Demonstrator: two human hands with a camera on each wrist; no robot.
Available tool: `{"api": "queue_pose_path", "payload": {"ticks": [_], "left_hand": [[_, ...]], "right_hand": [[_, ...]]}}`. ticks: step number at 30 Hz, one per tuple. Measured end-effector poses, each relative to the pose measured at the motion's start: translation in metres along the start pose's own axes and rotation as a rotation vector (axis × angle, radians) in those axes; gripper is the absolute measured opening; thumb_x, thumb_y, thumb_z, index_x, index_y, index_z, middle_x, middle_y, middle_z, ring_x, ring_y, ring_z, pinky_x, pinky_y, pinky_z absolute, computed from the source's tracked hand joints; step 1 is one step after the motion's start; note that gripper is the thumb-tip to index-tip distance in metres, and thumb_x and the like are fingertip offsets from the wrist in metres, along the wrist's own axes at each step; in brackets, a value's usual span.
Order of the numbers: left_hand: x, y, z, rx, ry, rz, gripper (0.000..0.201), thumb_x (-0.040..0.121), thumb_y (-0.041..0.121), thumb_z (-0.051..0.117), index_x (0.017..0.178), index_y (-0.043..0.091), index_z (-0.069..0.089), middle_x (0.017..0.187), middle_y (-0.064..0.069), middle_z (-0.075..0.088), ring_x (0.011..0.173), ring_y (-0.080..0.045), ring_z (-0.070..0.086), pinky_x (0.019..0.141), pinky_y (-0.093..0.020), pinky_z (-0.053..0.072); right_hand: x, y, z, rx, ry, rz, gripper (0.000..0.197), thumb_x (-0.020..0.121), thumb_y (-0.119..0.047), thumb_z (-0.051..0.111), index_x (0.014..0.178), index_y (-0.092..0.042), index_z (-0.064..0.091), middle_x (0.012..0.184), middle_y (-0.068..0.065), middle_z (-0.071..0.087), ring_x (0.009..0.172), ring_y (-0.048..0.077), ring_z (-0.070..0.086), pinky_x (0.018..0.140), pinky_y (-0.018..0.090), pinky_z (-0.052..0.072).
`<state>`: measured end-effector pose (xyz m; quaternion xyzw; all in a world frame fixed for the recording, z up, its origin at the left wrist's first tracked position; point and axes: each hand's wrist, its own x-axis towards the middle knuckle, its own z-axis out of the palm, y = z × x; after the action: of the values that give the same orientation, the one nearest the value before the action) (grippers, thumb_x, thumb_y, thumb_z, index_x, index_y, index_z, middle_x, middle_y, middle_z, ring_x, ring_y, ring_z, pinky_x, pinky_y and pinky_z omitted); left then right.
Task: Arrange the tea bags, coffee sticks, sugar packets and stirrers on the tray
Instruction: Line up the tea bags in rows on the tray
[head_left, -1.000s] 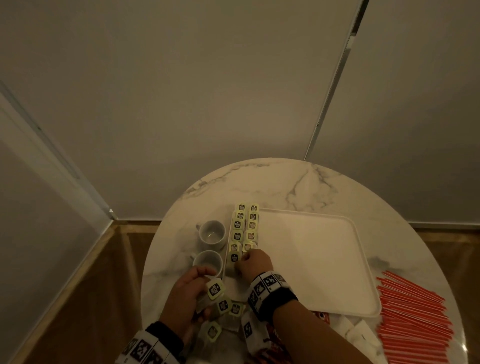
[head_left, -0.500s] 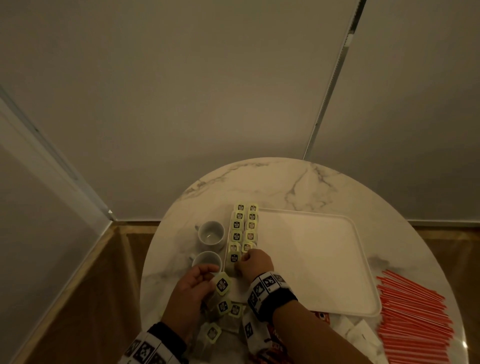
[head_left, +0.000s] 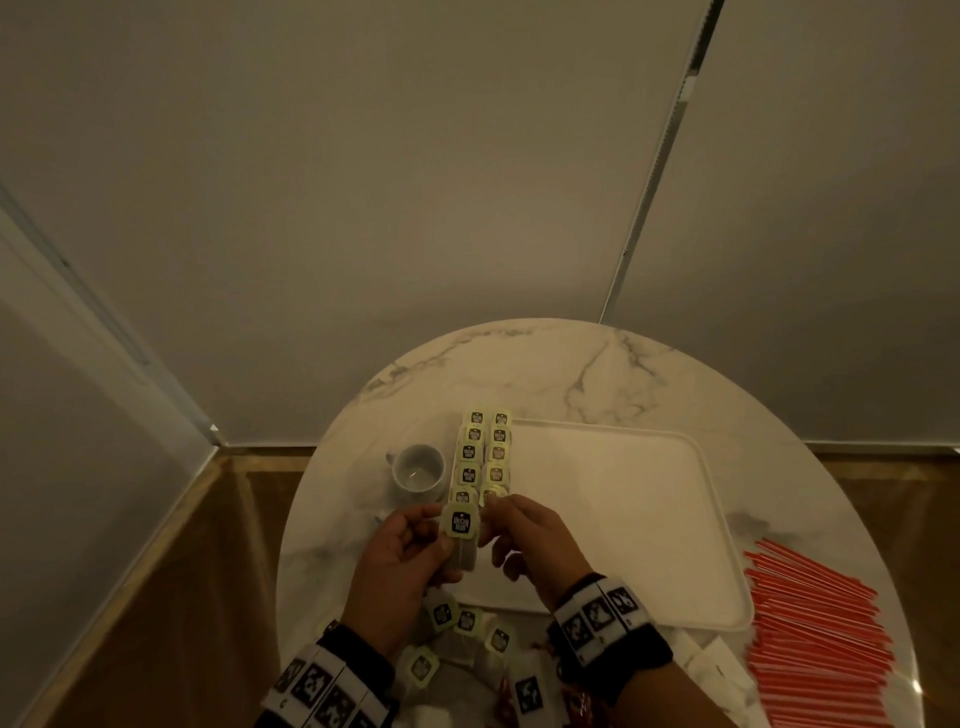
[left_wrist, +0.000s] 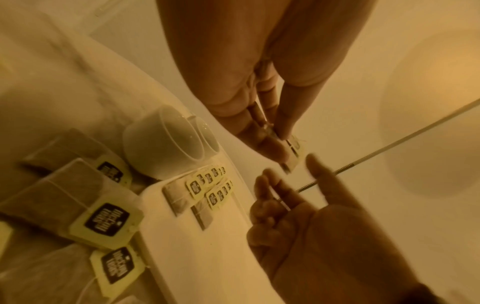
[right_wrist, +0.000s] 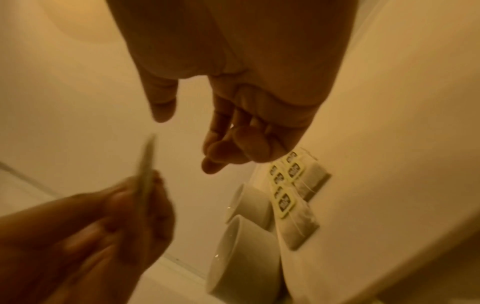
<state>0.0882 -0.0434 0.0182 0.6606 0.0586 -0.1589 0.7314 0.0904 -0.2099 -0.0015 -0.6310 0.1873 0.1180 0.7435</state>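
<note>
Pinching a pale-green-tagged paper tea bag (head_left: 459, 535) above the white rectangular plastic tray's (head_left: 613, 519) near-left corner, the left hand (head_left: 400, 566) is risking dropping it crooked onto the neat rows as the empty, loosely curled right hand (head_left: 530, 540) is reaching in.

The tray (head_left: 623, 519) is plain white. The table (head_left: 519, 364) is white marble with grey veins. The tea bags (head_left: 485, 452) carry pale yellow-green tags with a black label and white lettering; their pouches look brownish. The cup (head_left: 418, 467) is white. The stirrers (head_left: 815, 634) are red-orange. Both wristbands (head_left: 602, 623) are black with white squares bearing black marker patterns.
</note>
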Motion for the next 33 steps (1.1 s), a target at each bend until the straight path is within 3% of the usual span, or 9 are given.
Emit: {"api": "queue_pose_path", "payload": {"ticks": [4, 9, 13, 15, 19, 23, 26, 29, 33], "left_hand": [[0.000, 0.004, 0.011, 0.011, -0.021, 0.040, 0.028, 0.088, -0.011, 0.054, 0.108, 0.008, 0.060, 0.096, -0.012, 0.072, 0.083, -0.027, 0.071, 0.063, -0.026, 0.057], [-0.001, 0.003, 0.021, 0.009, -0.056, 0.068, 0.031, 0.088, -0.012, 0.053, 0.108, 0.011, 0.061, 0.100, -0.008, 0.072, 0.089, -0.024, 0.071, 0.069, -0.029, 0.058], [0.005, -0.012, 0.018, 0.113, -0.018, -0.002, 0.028, 0.090, -0.001, 0.058, 0.106, 0.021, 0.058, 0.106, -0.005, 0.061, 0.094, -0.022, 0.063, 0.064, -0.028, 0.056], [0.007, -0.024, 0.013, 0.238, -0.071, -0.090, 0.022, 0.091, 0.004, 0.058, 0.104, 0.023, 0.059, 0.107, -0.005, 0.062, 0.093, -0.022, 0.062, 0.064, -0.030, 0.056], [0.010, -0.050, 0.012, 0.512, -0.200, -0.244, 0.020, 0.092, 0.014, 0.057, 0.110, 0.022, 0.061, 0.113, -0.005, 0.062, 0.092, -0.021, 0.065, 0.085, -0.039, 0.056], [0.019, -0.063, 0.019, 0.738, -0.256, -0.197, 0.033, 0.093, 0.023, 0.053, 0.126, 0.021, 0.057, 0.135, 0.000, 0.050, 0.120, -0.019, 0.053, 0.105, -0.040, 0.043], [0.023, -0.061, 0.022, 0.774, -0.268, -0.214, 0.040, 0.093, 0.027, 0.051, 0.133, 0.022, 0.053, 0.150, 0.002, 0.034, 0.135, -0.017, 0.039, 0.111, -0.040, 0.035], [0.026, -0.061, 0.025, 0.790, -0.286, -0.203, 0.043, 0.094, 0.025, 0.050, 0.136, 0.020, 0.050, 0.153, 0.001, 0.029, 0.139, -0.015, 0.031, 0.114, -0.038, 0.031], [0.026, -0.059, 0.025, 0.777, -0.291, -0.206, 0.043, 0.093, 0.027, 0.051, 0.135, 0.019, 0.051, 0.150, 0.001, 0.033, 0.138, -0.014, 0.033, 0.113, -0.036, 0.032]], "right_hand": [[-0.014, -0.004, 0.000, -0.046, -0.017, -0.128, 0.015, 0.091, -0.013, 0.062, 0.095, 0.001, 0.065, 0.069, 0.006, 0.061, 0.054, 0.014, 0.051, 0.044, 0.024, 0.038], [-0.017, -0.004, -0.007, -0.150, 0.042, -0.217, 0.003, 0.086, -0.008, 0.067, 0.086, -0.010, 0.069, 0.068, 0.006, 0.064, 0.057, 0.013, 0.054, 0.047, 0.026, 0.043], [-0.006, 0.006, -0.022, -0.147, 0.193, -0.125, 0.006, 0.084, -0.009, 0.069, 0.084, -0.004, 0.069, 0.069, 0.006, 0.063, 0.055, 0.013, 0.054, 0.044, 0.026, 0.042], [0.003, 0.013, -0.031, -0.213, 0.232, -0.040, 0.009, 0.083, -0.012, 0.069, 0.083, -0.004, 0.069, 0.070, 0.008, 0.062, 0.055, 0.014, 0.053, 0.045, 0.027, 0.043], [0.022, 0.024, -0.035, -0.474, 0.201, 0.071, 0.008, 0.082, -0.018, 0.071, 0.075, -0.019, 0.067, 0.067, 0.002, 0.062, 0.053, 0.013, 0.051, 0.042, 0.020, 0.043], [0.037, 0.028, -0.029, -0.497, 0.210, 0.168, 0.017, 0.078, -0.021, 0.075, 0.065, -0.025, 0.064, 0.067, -0.003, 0.062, 0.059, 0.010, 0.055, 0.050, 0.021, 0.044], [0.046, 0.029, -0.023, -0.572, 0.216, 0.195, 0.019, 0.076, -0.023, 0.075, 0.061, -0.024, 0.063, 0.073, 0.002, 0.067, 0.069, 0.016, 0.062, 0.065, 0.027, 0.054], [0.051, 0.031, -0.021, -0.623, 0.230, 0.200, 0.019, 0.076, -0.023, 0.074, 0.061, -0.022, 0.062, 0.082, 0.007, 0.071, 0.076, 0.020, 0.065, 0.073, 0.030, 0.057], [0.053, 0.031, -0.022, -0.664, 0.226, 0.211, 0.021, 0.078, -0.024, 0.072, 0.061, -0.024, 0.058, 0.082, 0.003, 0.069, 0.078, 0.018, 0.064, 0.066, 0.026, 0.051]]}}
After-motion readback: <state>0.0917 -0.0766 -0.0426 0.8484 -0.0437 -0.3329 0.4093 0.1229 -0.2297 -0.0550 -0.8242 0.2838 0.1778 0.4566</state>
